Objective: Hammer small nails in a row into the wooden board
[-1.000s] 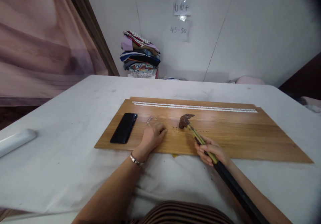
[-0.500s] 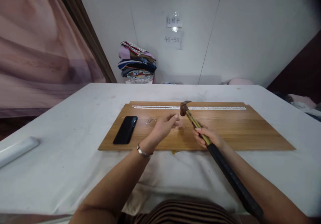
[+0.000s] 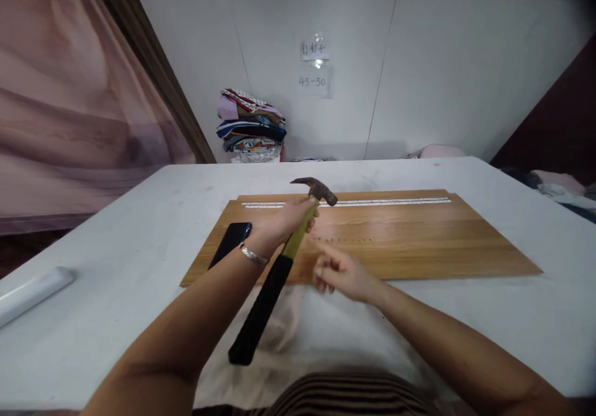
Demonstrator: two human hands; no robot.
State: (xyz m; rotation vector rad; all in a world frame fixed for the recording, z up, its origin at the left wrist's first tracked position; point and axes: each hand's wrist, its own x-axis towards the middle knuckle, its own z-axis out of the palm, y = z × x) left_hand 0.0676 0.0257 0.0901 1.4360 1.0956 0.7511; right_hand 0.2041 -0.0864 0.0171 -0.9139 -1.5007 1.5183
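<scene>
My left hand [image 3: 291, 217] is closed around the upper shaft of a claw hammer [image 3: 294, 241], just below its rusty head. The hammer's black grip slants down toward me, past the board's front edge. My right hand [image 3: 345, 274] holds nothing; its index finger stretches toward the board while the other fingers curl loosely. Beneath both hands lies a wood-grain board [image 3: 433, 239]. A row of small dark dots [image 3: 344, 239] runs across it, just beyond the right fingertip; whether they are holes or nail heads I cannot tell.
A black phone [image 3: 230, 241] rests at the board's left, partly behind my left forearm. Two white marked strips [image 3: 395, 202] lie along the far edge. On the white table [image 3: 116, 267] a white roll [image 3: 35, 292] sits at left. Folded clothes [image 3: 251, 121] are stacked by the wall.
The hammer has passed from my right hand to my left and moved leftward, its claw now pointing left. My right hand has let go and extends a finger. Loose nails left of centre are now hidden.
</scene>
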